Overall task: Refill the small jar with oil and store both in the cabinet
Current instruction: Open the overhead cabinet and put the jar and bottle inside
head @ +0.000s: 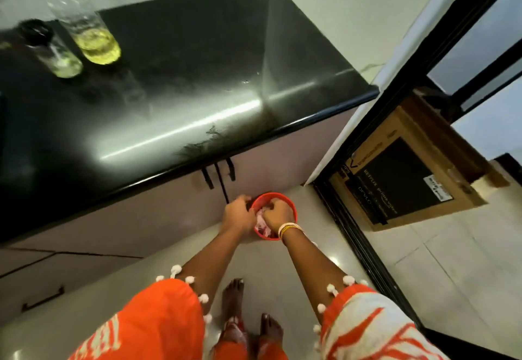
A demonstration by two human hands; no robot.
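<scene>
A tall clear oil bottle [93, 34] with yellow oil in its bottom stands at the far left of the black counter [197, 91]. Beside it, to its left, stands the small glass jar [56, 54] with a black lid and a little oil. Both hands are low, in front of the cabinet doors [254, 162]. My left hand [237, 214] grips the rim of a red bowl [291, 207]. My right hand [278, 214] reaches into the bowl with its fingers closed on a crumpled pinkish-white wrapper [261, 224]. Neither hand touches the bottle or jar.
The cabinet doors under the counter are shut, with black handles [219, 173]. A cardboard box [406, 179] lies behind a black door frame [353, 232] at right. A drawer handle [42, 300] shows at lower left. My bare feet [248, 317] stand on pale floor tiles.
</scene>
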